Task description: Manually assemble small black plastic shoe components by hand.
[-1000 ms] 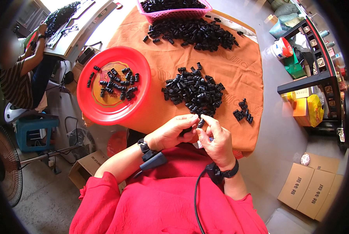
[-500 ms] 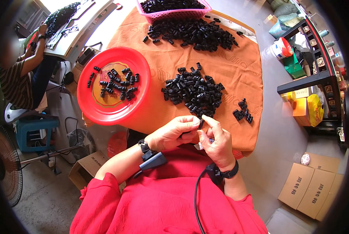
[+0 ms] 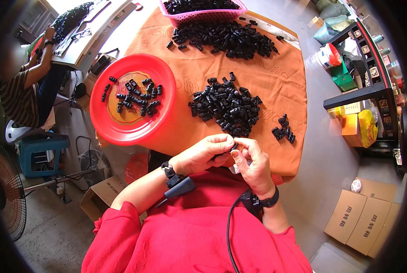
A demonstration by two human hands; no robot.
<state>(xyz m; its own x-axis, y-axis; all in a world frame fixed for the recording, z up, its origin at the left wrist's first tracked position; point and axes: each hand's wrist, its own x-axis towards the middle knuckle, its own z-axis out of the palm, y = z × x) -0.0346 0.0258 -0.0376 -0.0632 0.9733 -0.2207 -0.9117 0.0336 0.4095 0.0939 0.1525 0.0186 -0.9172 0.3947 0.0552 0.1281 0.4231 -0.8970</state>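
Observation:
My left hand [image 3: 210, 150] and my right hand [image 3: 254, 167] meet at the table's near edge, fingertips almost touching. Between them is a small black plastic part [image 3: 234, 146], pinched in my left fingers; my right thumb and fingers close on its other side. A bit of something white [image 3: 234, 169] shows under my right hand; its kind is hidden. Just beyond my hands lies a heap of short black ribbed parts [image 3: 228, 107]. A red round tray [image 3: 162, 113] to the left holds several more of them. A little cluster of black parts [image 3: 283, 130] sits to the right.
An orange cloth [image 3: 276, 86] covers the table. At its far end stand a pink basket [image 3: 203, 17] of black parts and a larger pile [image 3: 224, 40]. Left are a fan [image 3: 5, 191], a blue stool [image 3: 42, 154] and a seated person [image 3: 23, 98]. Cardboard boxes [image 3: 362, 218] lie right.
My right fingers have drawn in closer to my left fingertips and curled around the small black part. The heap, the tray and the cluster look the same.

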